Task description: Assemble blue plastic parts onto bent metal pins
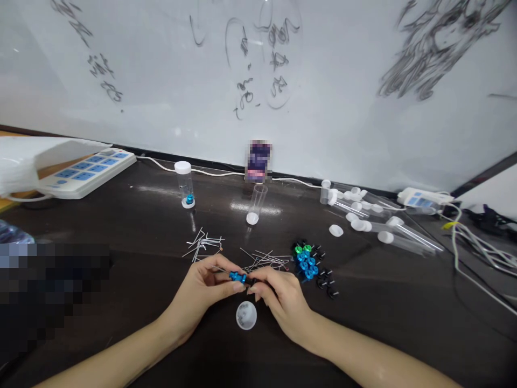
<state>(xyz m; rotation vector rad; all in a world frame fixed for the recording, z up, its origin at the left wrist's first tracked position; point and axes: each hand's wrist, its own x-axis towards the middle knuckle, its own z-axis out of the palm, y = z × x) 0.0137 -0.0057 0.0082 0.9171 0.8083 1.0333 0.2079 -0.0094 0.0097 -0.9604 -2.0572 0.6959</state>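
Over the dark tabletop (383, 307), just behind a small white cup (254, 319): left hand (202, 283) with grip clamped on a blue spool-shaped piece (237, 277), right hand's (285, 291) grip pinching a black piece (251, 282) beside it, presumably for steady alignment. Metal rods (270, 260) lie loose, probably for easy reach. Capped clear tube (183, 183) contains a blue bead (189, 199); the cup's contents, too small to identify.

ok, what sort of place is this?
Probably an office or classroom desk used for small hand assembly: a written-on whiteboard behind the table, a power strip, and small blue parts laid out.
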